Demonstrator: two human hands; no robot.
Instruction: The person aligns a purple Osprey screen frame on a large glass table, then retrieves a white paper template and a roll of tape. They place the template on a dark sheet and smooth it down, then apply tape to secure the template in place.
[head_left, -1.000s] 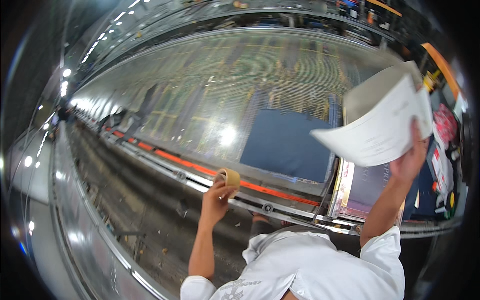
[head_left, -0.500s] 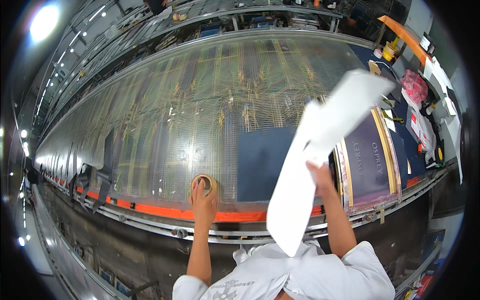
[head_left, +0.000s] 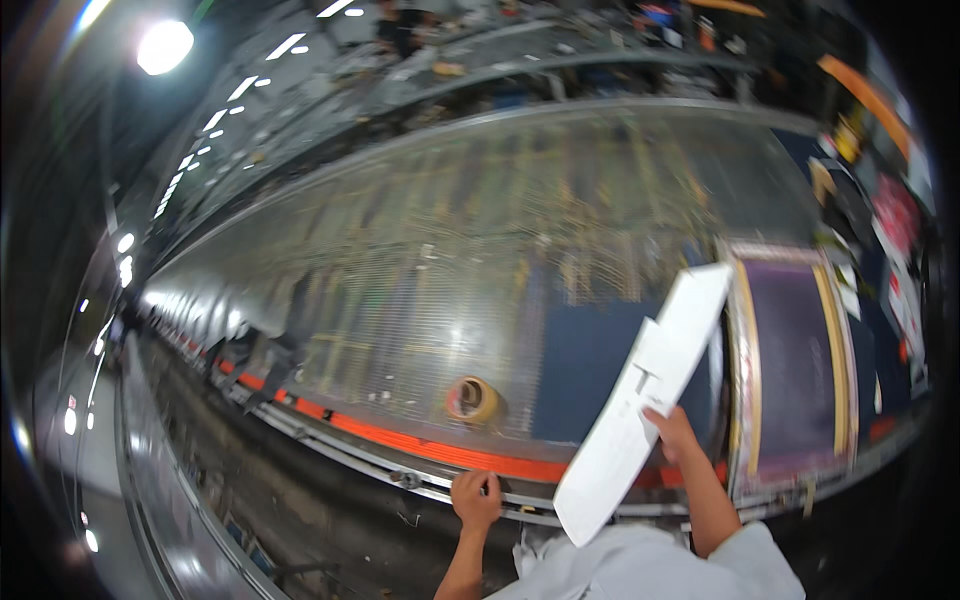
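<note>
white sheet (head_left: 645, 390): pinched in right hand (head_left: 672, 433), held tilted over long printing table (head_left: 420, 270), lower end near table's edge. left hand (head_left: 476, 497): curled closed on metal rail (head_left: 400, 478), gripping nothing else. tape roll (head_left: 472, 400): lying loose on table, just above orange strip (head_left: 420, 450). risks, judged: sheet sagging and smearing framed screen (head_left: 790, 370); tape roll knocked off edge.

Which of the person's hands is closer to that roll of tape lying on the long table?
Left. The left hand rests on the table's metal edge rail, just below the roll of tape and apart from it. The right hand is farther right, holding the white sheet.
</note>
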